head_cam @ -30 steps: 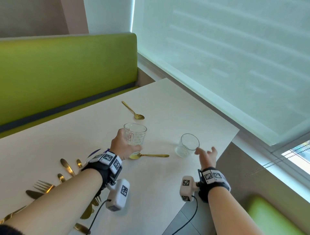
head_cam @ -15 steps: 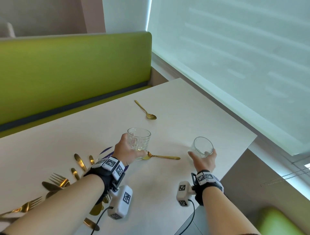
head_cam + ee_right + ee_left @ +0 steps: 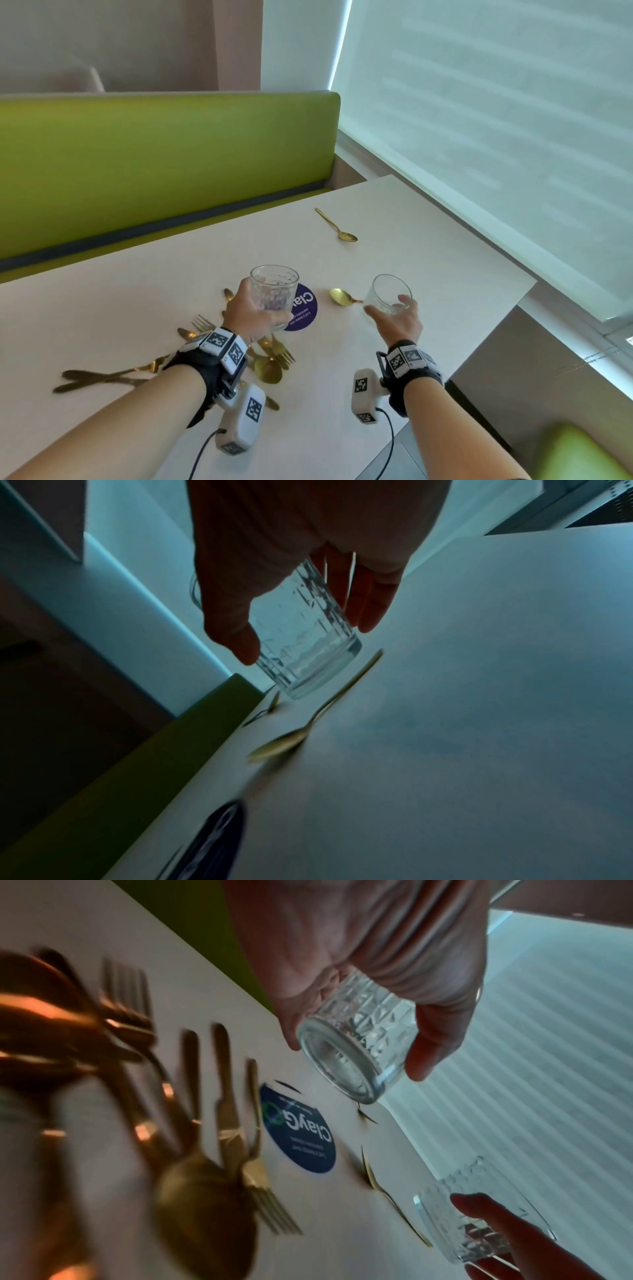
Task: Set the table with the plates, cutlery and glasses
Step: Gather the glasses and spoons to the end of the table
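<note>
My left hand [image 3: 255, 317] grips a clear cut-pattern glass [image 3: 274, 289] and holds it off the white table [image 3: 171, 274], above a round purple coaster [image 3: 305, 310]. In the left wrist view the same glass [image 3: 356, 1045] hangs clear of the tabletop. My right hand [image 3: 397, 320] grips a second clear glass [image 3: 387, 294], tilted and lifted; the right wrist view shows this glass [image 3: 308, 639] above the table. A gold spoon [image 3: 342, 297] lies between the two glasses. Another gold spoon [image 3: 337, 226] lies farther back.
A heap of gold forks, knives and spoons [image 3: 267, 356] lies under and left of my left wrist. A green bench back [image 3: 154, 164] runs along the far side. The table's right edge [image 3: 496, 325] sits beside a window with a blind [image 3: 496, 137].
My right hand has closed round the right glass and lifted it. My left hand has raised its glass, uncovering the purple coaster. The head view has turned left.
</note>
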Available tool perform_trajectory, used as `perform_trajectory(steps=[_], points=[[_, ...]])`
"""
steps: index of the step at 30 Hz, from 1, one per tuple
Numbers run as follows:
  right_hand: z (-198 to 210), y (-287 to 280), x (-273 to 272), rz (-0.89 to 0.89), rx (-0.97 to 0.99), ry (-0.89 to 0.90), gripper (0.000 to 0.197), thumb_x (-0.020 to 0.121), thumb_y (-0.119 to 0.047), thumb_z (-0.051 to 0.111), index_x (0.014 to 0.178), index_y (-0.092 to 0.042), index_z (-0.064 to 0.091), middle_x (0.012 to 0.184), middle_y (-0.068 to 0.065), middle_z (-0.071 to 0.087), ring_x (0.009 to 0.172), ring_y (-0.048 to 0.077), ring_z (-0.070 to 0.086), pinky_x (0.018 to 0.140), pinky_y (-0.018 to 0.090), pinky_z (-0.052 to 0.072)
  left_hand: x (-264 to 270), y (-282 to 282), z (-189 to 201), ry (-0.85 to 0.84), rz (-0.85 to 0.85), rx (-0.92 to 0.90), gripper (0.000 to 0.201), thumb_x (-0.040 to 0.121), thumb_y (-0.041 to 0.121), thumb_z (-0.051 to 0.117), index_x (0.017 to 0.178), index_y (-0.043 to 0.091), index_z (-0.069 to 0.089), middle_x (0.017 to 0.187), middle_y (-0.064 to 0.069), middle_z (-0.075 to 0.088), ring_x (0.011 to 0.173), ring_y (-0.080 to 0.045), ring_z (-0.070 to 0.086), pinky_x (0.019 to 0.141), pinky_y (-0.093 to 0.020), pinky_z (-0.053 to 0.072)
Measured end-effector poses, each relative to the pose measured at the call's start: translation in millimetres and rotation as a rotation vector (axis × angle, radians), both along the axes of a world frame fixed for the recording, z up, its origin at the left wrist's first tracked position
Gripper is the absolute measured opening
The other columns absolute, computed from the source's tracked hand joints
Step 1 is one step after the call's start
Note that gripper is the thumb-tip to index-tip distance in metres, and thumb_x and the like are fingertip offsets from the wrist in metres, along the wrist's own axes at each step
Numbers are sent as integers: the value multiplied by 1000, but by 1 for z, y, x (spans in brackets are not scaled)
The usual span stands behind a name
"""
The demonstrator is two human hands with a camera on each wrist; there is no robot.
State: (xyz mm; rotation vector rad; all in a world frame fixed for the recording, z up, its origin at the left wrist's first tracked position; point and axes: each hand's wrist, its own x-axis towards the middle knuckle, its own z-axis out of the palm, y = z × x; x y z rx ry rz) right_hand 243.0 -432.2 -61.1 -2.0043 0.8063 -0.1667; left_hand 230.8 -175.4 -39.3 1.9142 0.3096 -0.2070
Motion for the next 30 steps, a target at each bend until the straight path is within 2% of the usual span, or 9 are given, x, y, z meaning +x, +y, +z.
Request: perform_trajectory(steps=[5,9,13,16,18,20,22,25,30], points=[[17,106,-55,141,25,-30,72,65,-31,83,126,-17,48,123,7,59,114,22,55,93,24,41,-67,77,14,-61,73,-6,73,63,19,83,125,17,44,114,0,58,98,-18,53,83,-26,42],[21,192,-107,342,7,-8,74,65,-29,83,129,-17,49,124,4,59,114,19,55,88,17,37,-127,137,17,-82,153,-29,77,60,21,85,126,18,44,109,4,55,106,-20,55,86,-26,43],[20,267,-149,552,-20,51,76,63,-30,84,129,-16,48,122,2,59,114,20,55,85,20,38,-180,184,14,-100,206,-45,79,59,21,86,125,18,43,114,2,57,105,-17,54,84,-24,41],[16,314,-176,676,-32,65,75,60,-30,85,125,-18,48,120,1,60,110,19,57,86,24,45,-216,219,4,-108,277,-2,79,58,25,86,124,18,43,120,0,60,108,-18,57,86,-21,40],[14,340,-191,733,-51,72,72,60,-30,85,122,-18,50,113,-2,59,108,19,57,82,24,49,-236,242,-6,-106,326,24,83,58,25,86,128,17,42,128,0,56,117,-19,55,90,-20,38],[11,364,-205,797,-69,91,72,59,-30,86,120,-17,50,111,-1,60,107,19,58,88,28,48,-257,264,-16,-116,375,51,91,57,23,87,134,13,40,136,-4,49,125,-19,49,95,-19,35],[8,381,-218,853,-72,118,73,60,-30,86,122,-17,50,114,1,60,108,18,57,90,27,45,-277,283,-28,-124,418,122,95,52,26,88,134,12,42,133,-6,48,125,-21,47,99,-23,37],[2,408,-238,948,-87,171,76,62,-33,84,126,-19,46,117,0,59,107,17,55,85,23,42,-307,310,-45,-75,484,185,97,48,30,89,132,14,44,128,-7,50,125,-24,45,105,-34,40],[-14,439,-266,1037,-120,216,78,61,-33,84,128,-19,45,122,2,58,111,17,54,87,22,42,-340,338,-68,-25,555,163,95,49,21,91,132,14,45,129,-9,50,121,-23,50,101,-33,43]])
